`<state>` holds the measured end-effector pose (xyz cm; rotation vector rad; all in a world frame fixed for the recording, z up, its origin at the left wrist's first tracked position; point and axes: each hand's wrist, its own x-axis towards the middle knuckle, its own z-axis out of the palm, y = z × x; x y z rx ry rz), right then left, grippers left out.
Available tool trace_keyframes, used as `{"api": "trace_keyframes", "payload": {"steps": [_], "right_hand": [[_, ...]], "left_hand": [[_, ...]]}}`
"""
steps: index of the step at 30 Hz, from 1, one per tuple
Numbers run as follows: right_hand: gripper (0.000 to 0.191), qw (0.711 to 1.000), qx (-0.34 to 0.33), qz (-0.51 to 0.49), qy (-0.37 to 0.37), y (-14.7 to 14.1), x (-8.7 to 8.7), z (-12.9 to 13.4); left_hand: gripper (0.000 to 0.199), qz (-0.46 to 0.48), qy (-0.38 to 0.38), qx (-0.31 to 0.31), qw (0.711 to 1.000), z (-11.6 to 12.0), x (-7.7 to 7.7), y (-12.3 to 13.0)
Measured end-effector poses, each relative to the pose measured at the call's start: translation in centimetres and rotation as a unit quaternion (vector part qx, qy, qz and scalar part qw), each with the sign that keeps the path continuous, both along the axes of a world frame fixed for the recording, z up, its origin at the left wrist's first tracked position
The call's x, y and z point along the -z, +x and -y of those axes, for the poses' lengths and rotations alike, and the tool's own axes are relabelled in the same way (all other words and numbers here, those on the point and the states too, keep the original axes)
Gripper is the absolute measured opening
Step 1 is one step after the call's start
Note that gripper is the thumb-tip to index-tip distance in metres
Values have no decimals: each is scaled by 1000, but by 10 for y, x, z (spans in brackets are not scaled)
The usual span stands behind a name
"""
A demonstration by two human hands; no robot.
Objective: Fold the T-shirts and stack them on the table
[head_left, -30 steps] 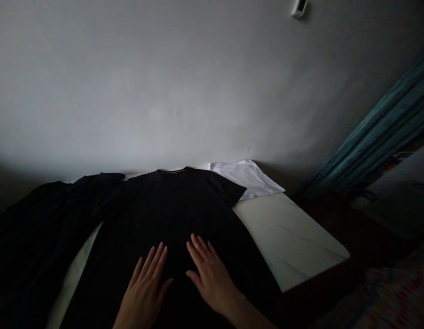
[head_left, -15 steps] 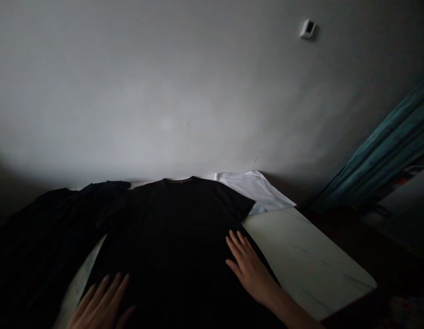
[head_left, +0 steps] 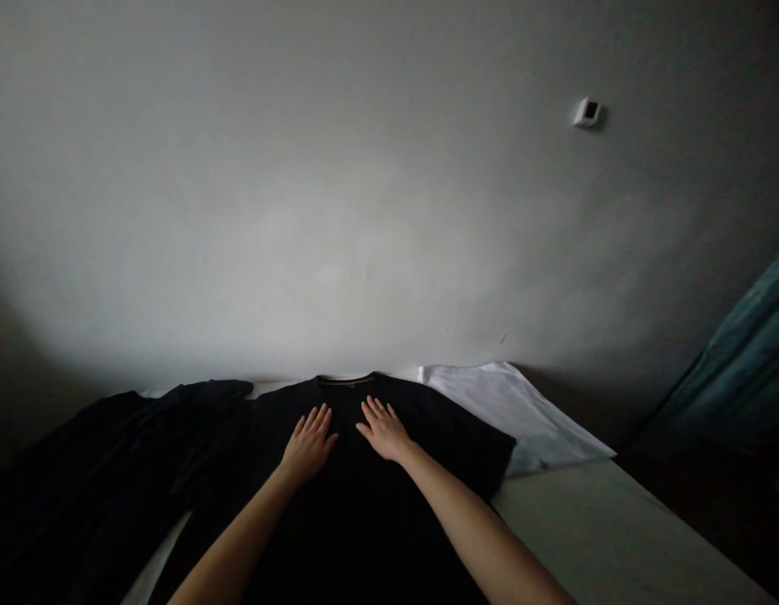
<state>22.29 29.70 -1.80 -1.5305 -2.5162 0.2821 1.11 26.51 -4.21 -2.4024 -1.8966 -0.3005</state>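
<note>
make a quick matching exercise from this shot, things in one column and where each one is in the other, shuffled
Things
1 black t-shirt
2 white garment
3 dark bunched garment
4 small white wall box

Places
A high on the grey wall
B under the left hand and right hand
C partly under a black sleeve
D heaped at the far left

Pairs: 1-B, 2-C, 3-D, 4-A

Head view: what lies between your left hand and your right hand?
In the head view, only the dark front of the black T-shirt lies between the left hand and the right hand.
</note>
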Motion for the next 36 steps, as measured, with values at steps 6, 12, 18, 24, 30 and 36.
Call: {"api": "trace_keyframes", "payload": {"steps": [6,12,18,24,30,36], "right_hand": [[63,999,47,21,-12,22,1,-56],[58,998,55,35,-4,61,9,-78],[59,996,68,55,5,85,11,-81],[59,988,122,93,7,50,-9,-68],[55,993,-109,-43,24,-72,-17,-49],[58,988,-140,-63,0,-149,-1,-62]], "left_hand": [[50,-5,12,-40,999,-54,-2,-40],[49,-54,14,-11,998,-71,10,-103],[49,-42,0,-91,995,-73,-5,-133],[35,48,-33,-169,984,-87,-36,-135],[16,69,-95,-176,977,-100,-45,-136],[24,100,-86,-169,977,-91,-42,-137]]}}
